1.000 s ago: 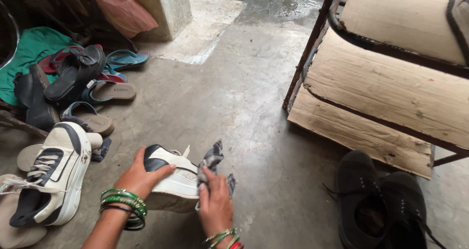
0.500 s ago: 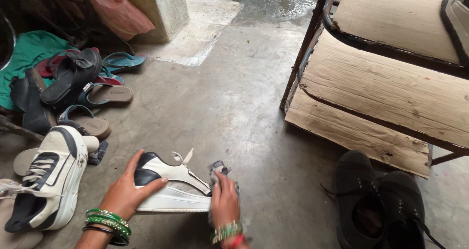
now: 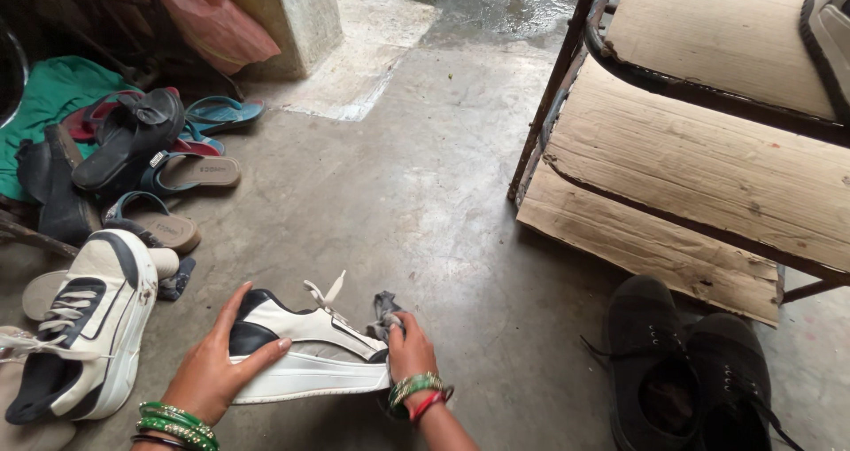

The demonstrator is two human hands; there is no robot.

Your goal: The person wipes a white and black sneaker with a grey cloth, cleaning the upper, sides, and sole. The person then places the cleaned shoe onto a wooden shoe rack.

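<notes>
**Head view: white sneaker held on its side, cloth pressed to the toe**

Head view, looking down at a grey concrete floor (image 3: pixel 425 203). Low in the middle, a white sneaker with black heel panel (image 3: pixel 305 349), lying on its side on the floor, sole toward the camera, white laces poking up. Left hand (image 3: pixel 217 367), green bangles at the wrist, spread over the heel end, fingers wrapped across the black panel, gripping it. Right hand (image 3: pixel 409 349), green and red bangles at the wrist, clenched around a small dark grey cloth (image 3: pixel 386 309), pressed against the toe end of the sneaker.

Further left, a matching white and black sneaker (image 3: pixel 84 336), upright on its sole, laces facing the camera, well apart from the held one. Behind it, a loose pile of sandals and flip-flops (image 3: pixel 146 163): black, blue, tan and red, some overlapping. A green cloth (image 3: pixel 49 92) beyond the pile at the left edge, and a pink bag (image 3: pixel 208 17) leaning against a concrete pillar (image 3: pixel 292 13).

At right, a metal-framed rack (image 3: pixel 567 75) with worn cardboard sheets (image 3: pixel 699 168) laid on its shelves. A pair of black lace-up shoes (image 3: pixel 691 371) side by side on the floor just before the rack, near the bottom right. Part of a grey and white shoe (image 3: pixel 828 35) on the upper shelf, cut by the frame edge.
</notes>
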